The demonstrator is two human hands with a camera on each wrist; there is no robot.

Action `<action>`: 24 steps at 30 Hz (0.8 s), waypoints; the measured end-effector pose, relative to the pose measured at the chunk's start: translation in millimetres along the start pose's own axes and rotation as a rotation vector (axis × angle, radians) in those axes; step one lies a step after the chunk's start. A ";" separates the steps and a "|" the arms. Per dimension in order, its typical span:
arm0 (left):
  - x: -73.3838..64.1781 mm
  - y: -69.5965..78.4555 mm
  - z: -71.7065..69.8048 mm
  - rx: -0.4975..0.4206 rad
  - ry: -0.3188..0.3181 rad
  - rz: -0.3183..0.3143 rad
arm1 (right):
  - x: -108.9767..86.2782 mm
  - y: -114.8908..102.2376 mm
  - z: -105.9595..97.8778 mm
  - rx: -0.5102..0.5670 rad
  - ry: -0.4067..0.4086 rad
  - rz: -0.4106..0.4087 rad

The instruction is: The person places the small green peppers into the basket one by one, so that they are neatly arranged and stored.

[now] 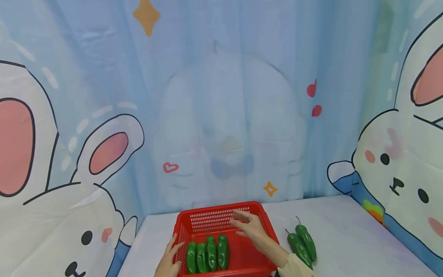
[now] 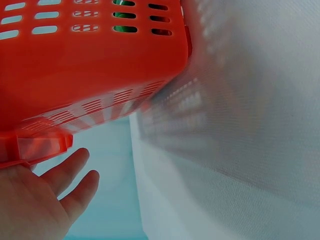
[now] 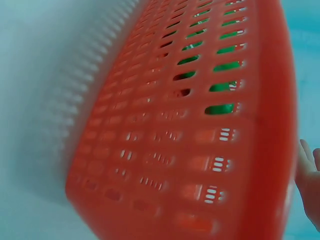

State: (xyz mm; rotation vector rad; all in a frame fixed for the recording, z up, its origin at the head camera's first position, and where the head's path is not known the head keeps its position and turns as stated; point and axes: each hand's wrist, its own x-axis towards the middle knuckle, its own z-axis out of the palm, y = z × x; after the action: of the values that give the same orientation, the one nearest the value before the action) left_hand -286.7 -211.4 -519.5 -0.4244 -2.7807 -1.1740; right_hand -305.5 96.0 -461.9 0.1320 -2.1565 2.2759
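A red plastic basket (image 1: pixel 238 263) with slotted walls stands on the table. Several green peppers (image 1: pixel 212 254) lie side by side in its left half, stems toward the back. My left hand (image 1: pixel 169 258) is at the basket's left rim with fingers spread; in the left wrist view, two of its fingers (image 2: pixel 80 192) extend outside the wall while the others are hidden by the rim. My right hand (image 1: pixel 252 229) hovers over the basket's right half, fingers loosely spread, holding nothing. In the right wrist view the same hand (image 3: pixel 311 187) shows past the rim.
Two more green peppers (image 1: pixel 300 246) lie together on the white table (image 1: pixel 346 231), right of the basket and close to my right sleeve (image 1: pixel 294 266). A blue curtain (image 1: pixel 228 115) printed with rabbits hangs behind the table and along both sides.
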 end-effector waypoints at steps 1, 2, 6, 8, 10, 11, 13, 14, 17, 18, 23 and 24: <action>-0.3 0.0 -0.1 0.000 0.001 -0.009 | -0.1 0.2 -1.1 -0.003 0.001 0.003; -0.5 -0.1 -0.1 -0.001 0.003 -0.016 | -0.3 0.6 -2.3 -0.006 -0.001 0.003; -1.1 -1.0 1.8 -0.007 0.004 -0.017 | -2.8 1.0 -8.8 -0.021 0.007 0.003; -2.1 -1.5 2.8 -0.003 0.004 -0.001 | -3.5 1.4 -13.4 -0.023 0.022 0.003; -3.7 -2.1 3.1 0.003 0.005 0.014 | -3.7 1.4 -18.4 -0.024 0.039 0.004; -4.5 -2.5 3.2 0.006 0.007 0.020 | -3.7 1.4 -21.2 -0.021 0.044 0.006; -5.9 -2.5 2.8 0.011 0.009 0.022 | -3.9 0.8 -26.9 -0.021 0.057 0.007; -6.3 -2.5 2.6 0.009 0.011 0.021 | -4.3 0.2 -30.0 -0.021 0.062 0.005; -5.4 -0.9 1.6 -0.006 0.006 -0.002 | -5.1 -2.9 -39.0 -0.013 0.084 -0.005; -4.7 -0.1 1.1 -0.009 0.001 -0.010 | -5.4 -4.2 -42.0 -0.010 0.092 -0.013; -2.0 3.4 -2.4 -0.028 -0.014 -0.046 | -6.6 -10.5 -56.1 -0.026 0.113 -0.041; -2.0 4.0 -3.3 -0.027 -0.014 -0.049 | -6.7 -11.3 -58.9 -0.035 0.119 -0.043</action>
State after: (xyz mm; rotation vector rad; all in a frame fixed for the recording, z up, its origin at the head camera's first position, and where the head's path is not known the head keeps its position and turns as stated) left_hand -283.7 -211.5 -514.9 -0.3708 -2.8059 -1.2243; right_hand -301.6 155.7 -454.1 0.0405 -2.1130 2.1628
